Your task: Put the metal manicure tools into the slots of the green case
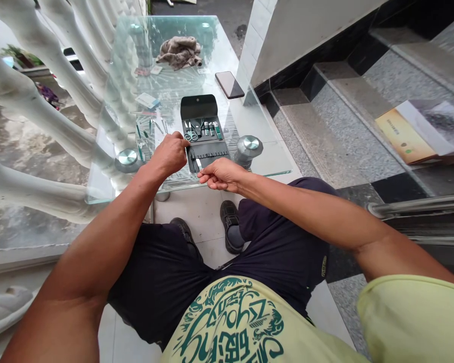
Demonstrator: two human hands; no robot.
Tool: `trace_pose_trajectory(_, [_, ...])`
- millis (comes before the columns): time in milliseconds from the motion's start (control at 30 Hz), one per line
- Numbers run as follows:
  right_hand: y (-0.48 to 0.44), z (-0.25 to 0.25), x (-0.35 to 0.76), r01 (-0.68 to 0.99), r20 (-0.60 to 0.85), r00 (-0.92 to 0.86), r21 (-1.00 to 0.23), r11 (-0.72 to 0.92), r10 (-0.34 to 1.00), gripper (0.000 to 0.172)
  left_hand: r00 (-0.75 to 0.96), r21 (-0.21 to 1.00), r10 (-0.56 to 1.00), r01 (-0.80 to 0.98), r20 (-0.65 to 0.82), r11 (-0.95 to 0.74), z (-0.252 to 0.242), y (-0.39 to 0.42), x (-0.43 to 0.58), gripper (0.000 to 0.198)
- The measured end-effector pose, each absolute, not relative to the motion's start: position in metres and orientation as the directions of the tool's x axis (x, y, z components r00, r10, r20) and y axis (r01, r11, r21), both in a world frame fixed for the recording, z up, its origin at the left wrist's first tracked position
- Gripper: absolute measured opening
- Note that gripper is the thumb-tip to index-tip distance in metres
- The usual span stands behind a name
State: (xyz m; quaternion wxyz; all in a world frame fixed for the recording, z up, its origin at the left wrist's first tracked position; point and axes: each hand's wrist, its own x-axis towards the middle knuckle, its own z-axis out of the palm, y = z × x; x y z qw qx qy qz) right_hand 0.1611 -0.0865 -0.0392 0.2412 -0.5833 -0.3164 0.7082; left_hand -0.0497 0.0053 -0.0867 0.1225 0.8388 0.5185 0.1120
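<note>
Right hand [222, 175]: thumb and index finger are pinched together on the lower end of a slim silver metal implement [199, 164]; the gripped end is hidden by the fingertips, and the implement's type is too small to make out. Its exposed part points up and away from the fingertips, over the near panel of a black folding case with a rounded flap [199, 107]. Left hand [172, 152]: fingers curled, knuckles up, at the case's left edge, just beside the green-handled scissors [191, 136]; the fingertips are partly concealed, so whether they grasp anything cannot be told. The case lies open, flap away from the person; the right hand covers part of its near edge. Right of the scissors, small green-and-silver clippers [217, 130] sit in the upper panel. Left of the case, several thin metal tools [140, 146] lie on the clear glass tabletop [267, 146], partly masked by the left hand and hard to separate from reflections. Farther out: a dark flat phone [229, 84] and a crumpled brown-grey cloth [180, 52]. The printed cardboard box [406, 132] on the steps is cut off at the right.
</note>
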Motion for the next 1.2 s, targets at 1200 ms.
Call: trace_pose_trajectory(1200, [-0.071, -0.047, 0.207, 0.192, -0.549, -0.257, -0.836, -0.515, 0.795, 0.037, 0.386, 0.117, 0.921, 0.918, -0.052, -0.378, -0.06, -0.02, -0.037, 0.045])
